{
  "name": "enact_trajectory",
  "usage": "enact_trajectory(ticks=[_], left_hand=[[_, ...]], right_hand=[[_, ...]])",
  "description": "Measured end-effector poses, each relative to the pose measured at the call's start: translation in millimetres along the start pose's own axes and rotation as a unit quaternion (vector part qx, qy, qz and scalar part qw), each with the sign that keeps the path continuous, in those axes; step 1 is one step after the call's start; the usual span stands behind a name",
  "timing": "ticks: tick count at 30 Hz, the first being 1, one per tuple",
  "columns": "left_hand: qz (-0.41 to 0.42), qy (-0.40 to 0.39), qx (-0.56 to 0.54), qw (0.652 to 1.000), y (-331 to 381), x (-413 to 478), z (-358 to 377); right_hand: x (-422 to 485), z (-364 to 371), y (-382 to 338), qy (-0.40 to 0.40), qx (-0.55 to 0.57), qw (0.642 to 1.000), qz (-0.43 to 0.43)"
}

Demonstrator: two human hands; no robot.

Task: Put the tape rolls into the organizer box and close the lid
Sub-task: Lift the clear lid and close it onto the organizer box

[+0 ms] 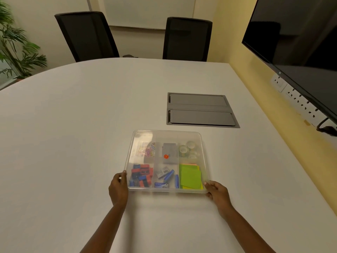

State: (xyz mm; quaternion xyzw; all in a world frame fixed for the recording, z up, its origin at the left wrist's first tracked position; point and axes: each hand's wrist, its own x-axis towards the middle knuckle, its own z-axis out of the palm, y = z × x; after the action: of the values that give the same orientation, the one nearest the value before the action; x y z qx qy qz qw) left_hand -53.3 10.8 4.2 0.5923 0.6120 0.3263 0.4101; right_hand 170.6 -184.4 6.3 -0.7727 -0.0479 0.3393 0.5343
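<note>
A clear plastic organizer box [166, 134] lies on the white table, with its translucent lid [142, 136] over it. Several tape rolls [188, 149] sit in the far right compartment, seen through the lid. Other compartments hold paper clips, a grey block with a red dot, red and blue clips, staple boxes and green sticky notes. My left hand [118, 189] grips the near left corner of the box. At the near right corner, my right hand [218, 194] holds the edge with the thumb on top of the lid.
A grey cable hatch [200, 109] is set flush into the table behind the box. Two black chairs [87, 35] stand at the far edge. A dark wall screen [299, 44] and sockets are on the right, a plant on the far left.
</note>
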Motion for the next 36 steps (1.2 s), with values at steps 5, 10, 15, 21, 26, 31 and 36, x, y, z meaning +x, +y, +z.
enact_trajectory(ticks=[5,10,15,21,26,31,36], left_hand=[[0.016,0.000,0.006,1.000,-1.0,-0.7,1.5],[0.026,-0.004,0.052,0.998,0.3,0.1,3.0],[0.036,-0.013,0.122,0.992,-2.5,11.6,0.4],[0.053,-0.052,0.166,0.983,13.6,47.1,9.3],[0.060,-0.077,0.193,0.976,32.4,78.1,25.7],[0.067,-0.074,0.202,0.974,39.6,96.4,39.0],[0.089,-0.082,0.177,0.977,27.6,95.3,45.8]], right_hand=[[-1.7,3.0,-2.3,0.031,-0.048,0.998,-0.037],[-5.3,5.9,0.5,0.046,-0.194,0.972,-0.127],[1.1,4.5,-3.8,0.025,-0.280,0.950,-0.138],[36.7,20.1,-44.5,0.011,-0.272,0.957,-0.104],[80.9,32.1,-85.4,0.004,-0.264,0.961,-0.078],[124.1,42.1,-119.1,-0.005,-0.229,0.972,-0.055],[152.2,48.3,-134.3,0.002,-0.240,0.970,-0.036]])
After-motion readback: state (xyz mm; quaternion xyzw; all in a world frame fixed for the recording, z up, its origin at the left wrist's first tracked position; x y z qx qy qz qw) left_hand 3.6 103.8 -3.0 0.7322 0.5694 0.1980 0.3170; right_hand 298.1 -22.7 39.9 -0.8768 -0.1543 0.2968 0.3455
